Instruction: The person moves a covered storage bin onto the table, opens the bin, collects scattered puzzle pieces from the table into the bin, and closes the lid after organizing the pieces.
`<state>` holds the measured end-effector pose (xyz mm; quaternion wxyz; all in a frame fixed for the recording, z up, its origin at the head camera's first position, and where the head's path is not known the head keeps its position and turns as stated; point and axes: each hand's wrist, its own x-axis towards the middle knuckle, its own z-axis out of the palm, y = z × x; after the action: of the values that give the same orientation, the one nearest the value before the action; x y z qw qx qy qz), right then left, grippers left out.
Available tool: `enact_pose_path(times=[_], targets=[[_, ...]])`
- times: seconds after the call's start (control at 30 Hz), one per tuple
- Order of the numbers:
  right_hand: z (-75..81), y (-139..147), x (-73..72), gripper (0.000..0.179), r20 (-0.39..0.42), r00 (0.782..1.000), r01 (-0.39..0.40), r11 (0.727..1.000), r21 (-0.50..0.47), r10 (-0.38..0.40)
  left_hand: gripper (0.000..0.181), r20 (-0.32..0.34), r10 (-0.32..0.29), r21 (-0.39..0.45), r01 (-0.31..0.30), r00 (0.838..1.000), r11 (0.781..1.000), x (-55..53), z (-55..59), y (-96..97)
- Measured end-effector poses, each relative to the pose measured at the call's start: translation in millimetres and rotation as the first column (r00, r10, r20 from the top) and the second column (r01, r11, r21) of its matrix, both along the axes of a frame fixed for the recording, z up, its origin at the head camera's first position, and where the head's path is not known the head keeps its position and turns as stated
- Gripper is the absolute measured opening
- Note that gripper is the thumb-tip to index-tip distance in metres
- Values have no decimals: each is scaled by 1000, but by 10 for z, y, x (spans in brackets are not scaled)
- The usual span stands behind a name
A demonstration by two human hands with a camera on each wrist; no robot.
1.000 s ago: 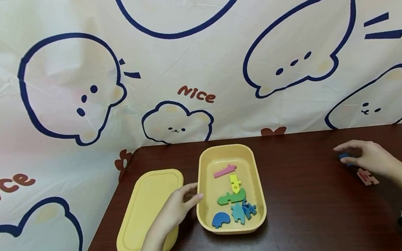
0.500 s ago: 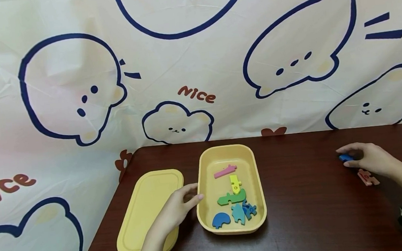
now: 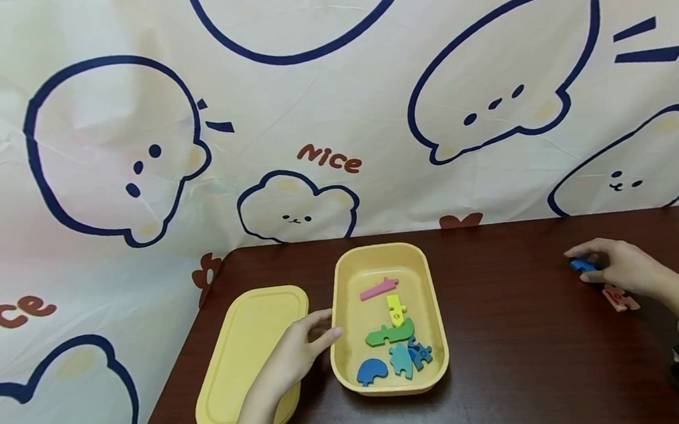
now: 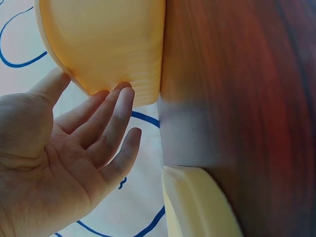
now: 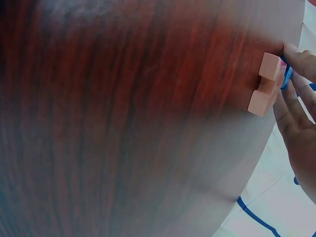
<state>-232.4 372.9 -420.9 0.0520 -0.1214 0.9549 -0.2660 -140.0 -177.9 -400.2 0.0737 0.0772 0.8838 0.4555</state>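
On the right of the table my right hand (image 3: 626,268) pinches a blue puzzle piece (image 3: 582,265) between thumb and fingers. Just below that hand lies a pinkish-red puzzle piece (image 3: 618,297) with a marking on top; the right wrist view catches its notched edge (image 5: 267,85). My left hand (image 3: 303,346) is at the left side of a yellow box (image 3: 440,324). In the left wrist view its thumb is at the box's rim and its loosely bent fingertips (image 4: 123,88) touch the outer wall. Inside the box lie pink (image 3: 379,288), yellow (image 3: 396,309), green (image 3: 390,333) and several blue puzzle pieces (image 3: 372,371).
A flat yellow lid (image 3: 254,341) lies left of the box, partly under the left forearm. The dark brown table (image 3: 516,358) backs onto a white cloth (image 3: 366,102) printed with blue-outlined cartoon figures.
The blue piece in my right hand has shifted slightly and more of it shows between the fingers. The left hand, box and lid stay in place; the head view has tilted a little.
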Motion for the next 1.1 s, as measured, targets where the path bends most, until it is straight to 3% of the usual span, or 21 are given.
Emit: enact_pose_path(times=[0.23,1.1], targets=[[28,-16,24,42,10,1000,-2,1000,8,2,43,1,7,-2,-7,1000,1000,-2,3,8],[88,-245,151,40,-81,995,-62,998,14,63,40,9,12,0,-12,1000,1000,-5,20,19]])
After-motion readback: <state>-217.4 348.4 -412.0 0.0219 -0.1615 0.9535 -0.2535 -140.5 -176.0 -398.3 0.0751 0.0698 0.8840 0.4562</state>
